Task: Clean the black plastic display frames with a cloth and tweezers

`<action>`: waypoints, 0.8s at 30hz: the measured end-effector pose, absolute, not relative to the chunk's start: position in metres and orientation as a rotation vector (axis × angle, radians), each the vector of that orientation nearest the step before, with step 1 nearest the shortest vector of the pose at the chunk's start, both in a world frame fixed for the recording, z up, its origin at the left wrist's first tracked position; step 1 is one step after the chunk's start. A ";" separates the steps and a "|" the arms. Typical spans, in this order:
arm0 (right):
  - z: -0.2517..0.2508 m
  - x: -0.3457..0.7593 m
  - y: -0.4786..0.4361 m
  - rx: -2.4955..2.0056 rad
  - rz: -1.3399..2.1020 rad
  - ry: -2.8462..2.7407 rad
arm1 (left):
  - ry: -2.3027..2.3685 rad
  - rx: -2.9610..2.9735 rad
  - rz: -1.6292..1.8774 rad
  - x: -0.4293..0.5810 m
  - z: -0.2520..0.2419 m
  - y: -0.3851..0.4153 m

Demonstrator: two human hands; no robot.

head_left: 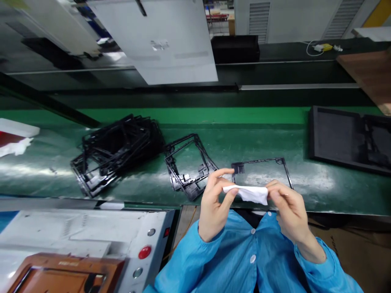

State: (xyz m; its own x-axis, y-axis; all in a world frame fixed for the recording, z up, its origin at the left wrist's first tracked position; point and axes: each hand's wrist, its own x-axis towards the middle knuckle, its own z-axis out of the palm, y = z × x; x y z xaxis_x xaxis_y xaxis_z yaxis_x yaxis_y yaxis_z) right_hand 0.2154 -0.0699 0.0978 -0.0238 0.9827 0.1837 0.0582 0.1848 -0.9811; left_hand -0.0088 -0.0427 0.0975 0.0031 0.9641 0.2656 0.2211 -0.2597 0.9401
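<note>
A small white cloth (252, 194) is stretched between my two hands, above the front edge of the green bench. My left hand (215, 201) pinches its left end between thumb and finger. At the other end, my right hand (285, 205) grips the cloth with its fingertips. Just behind the hands lies a thin black rectangular frame (262, 161), its near side partly hidden by the cloth and fingers. To the left rest a few overlapping black frames (191, 162), near my left hand but apart from it.
A large heap of black frames (119, 146) sits farther left on the bench (214, 130). A black foam tray (336, 132) is at the right. A machine with a red button (144, 252) and an orange-brown fixture (65, 274) stands front left. A white board (174, 44) hangs behind the bench.
</note>
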 end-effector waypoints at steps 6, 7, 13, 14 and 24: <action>0.114 0.237 -0.072 -1.154 0.953 -1.487 | 1.146 1.856 0.941 -0.026 0.120 -0.027; 0.119 0.236 -0.072 -1.102 1.022 -1.500 | 1.134 1.898 0.884 -0.026 0.122 -0.024; 0.123 0.216 -0.067 -0.921 1.227 -1.357 | 1.041 2.128 0.841 -0.023 0.133 -0.020; 0.120 0.214 -0.066 -0.932 1.211 -1.333 | 1.000 2.146 0.829 -0.023 0.137 -0.020; 0.088 0.197 -0.070 -0.751 1.158 -0.998 | 0.732 1.927 1.297 -0.004 0.115 -0.048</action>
